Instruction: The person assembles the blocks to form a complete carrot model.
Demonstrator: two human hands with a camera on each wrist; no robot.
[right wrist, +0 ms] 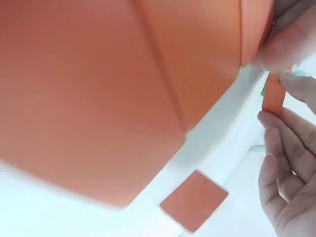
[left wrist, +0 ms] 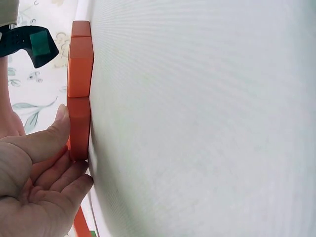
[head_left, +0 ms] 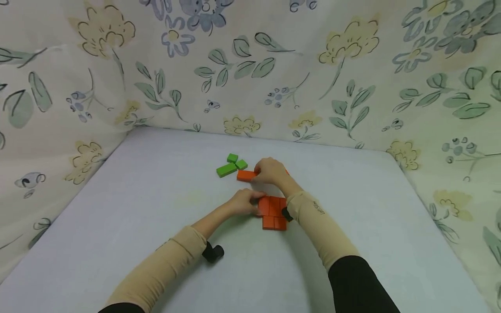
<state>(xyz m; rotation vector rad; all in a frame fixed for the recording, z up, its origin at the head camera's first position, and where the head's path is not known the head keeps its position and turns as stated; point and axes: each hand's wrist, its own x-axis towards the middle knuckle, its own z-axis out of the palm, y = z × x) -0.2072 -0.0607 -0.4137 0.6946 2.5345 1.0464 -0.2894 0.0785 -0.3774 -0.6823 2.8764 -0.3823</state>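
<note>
Flat orange blocks (head_left: 275, 206) lie edge to edge in a group on the white table. At the group's left end, my left hand (head_left: 244, 202) grips an orange block (left wrist: 79, 128), thumb on one side and fingers round its end. Farther back, my right hand (head_left: 272, 171) pinches a separate oblong orange block (right wrist: 273, 98) between thumb and fingertips. The right sleeve and its black wrist camera (head_left: 287, 214) hide the group's right edge. In the right wrist view, the group fills the upper left, very close and blurred.
Beyond the hands lie a long green block (head_left: 226, 170) and two small green blocks (head_left: 232, 158). One loose orange block (right wrist: 194, 201) lies right of my right hand, mostly hidden in the head view. Flowered cloth (head_left: 242, 87) hangs along the table's back and sides.
</note>
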